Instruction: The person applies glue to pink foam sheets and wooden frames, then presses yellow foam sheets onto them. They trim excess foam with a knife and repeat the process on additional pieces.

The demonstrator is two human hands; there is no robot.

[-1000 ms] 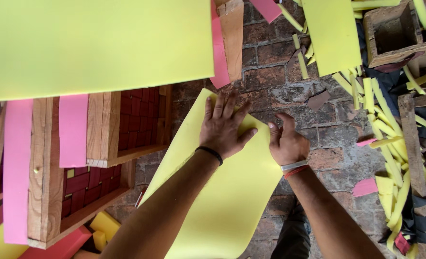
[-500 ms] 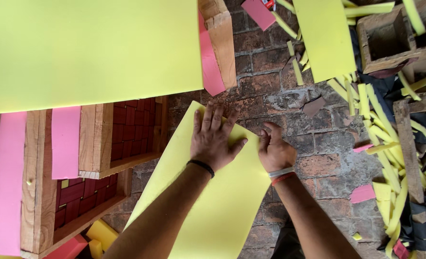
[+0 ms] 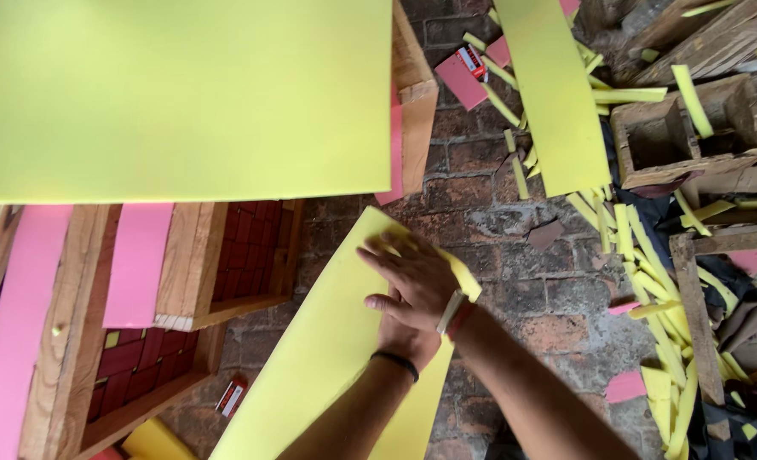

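Two of your hands are pressed onto one long yellow foam sheet (image 3: 327,358) that lies slanted across the brick floor (image 3: 515,281), its upper corner pointing towards the top of the view and its lower end running off the bottom edge. Your right hand (image 3: 412,277) lies flat and open on the sheet's upper part, fingers spread and reaching to the left, with a pale and red band at the wrist. Your left hand (image 3: 408,336) sits just under it, mostly covered by the right hand, so you cannot tell how its fingers are set; a black band circles that wrist. The two hands overlap, right over left, and neither is closed around anything.

Above, a much larger yellow-green foam sheet (image 3: 174,94) fills the upper left of the view and rests over a wooden frame (image 3: 417,119). Left of your sheet stands an open wooden frame (image 3: 199,273) with pink foam strips (image 3: 135,255) laid on its rails and red blocks showing through the opening. Another yellow foam sheet (image 3: 553,94) lies at the top right, and beside it a small wooden box (image 3: 685,136). Many narrow yellow foam offcuts (image 3: 651,281) are scattered down the right side, with a few pink scraps (image 3: 625,385) among them.
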